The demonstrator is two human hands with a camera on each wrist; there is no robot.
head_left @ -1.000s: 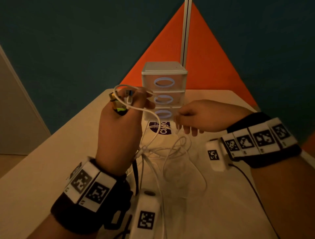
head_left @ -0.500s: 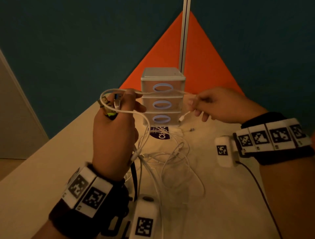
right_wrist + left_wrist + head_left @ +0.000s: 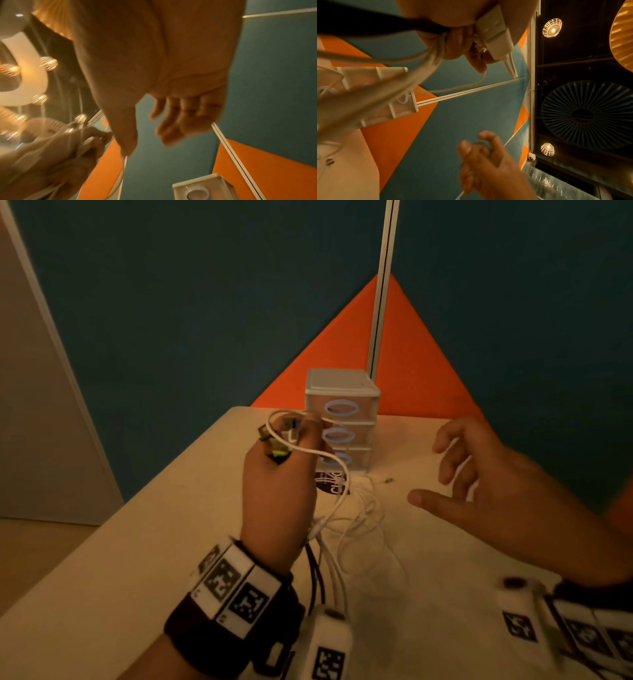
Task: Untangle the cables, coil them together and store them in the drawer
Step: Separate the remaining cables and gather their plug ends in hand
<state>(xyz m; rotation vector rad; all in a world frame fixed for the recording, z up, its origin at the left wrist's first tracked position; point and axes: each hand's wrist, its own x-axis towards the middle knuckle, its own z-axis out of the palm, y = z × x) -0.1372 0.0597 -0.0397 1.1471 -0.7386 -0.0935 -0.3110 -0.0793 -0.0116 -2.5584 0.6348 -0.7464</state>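
Observation:
My left hand (image 3: 294, 436) is raised above the table and grips a bundle of white cables (image 3: 339, 491) with several plugs sticking up out of the fist. A white plug (image 3: 494, 33) lies against its fingers (image 3: 476, 63) in the left wrist view. The strands hang down into a loose tangle (image 3: 363, 515) on the table. A free cable end (image 3: 388, 481) lies beside the small three-drawer unit (image 3: 342, 388), whose drawers are all closed. My right hand (image 3: 435, 481) hovers to the right with its fingers (image 3: 180, 121) spread and relaxed, holding nothing.
The beige table (image 3: 137, 577) ends at the left and far edges. A teal and orange wall (image 3: 428, 354) with a white vertical strip rises behind the drawer unit. A round purple sticker (image 3: 327, 484) sits on the table in front of the drawers.
My right hand let go of the cable end it was pinching near the drawers, moved right and towards me, and opened. The end dropped to the table. My left hand kept its grip.

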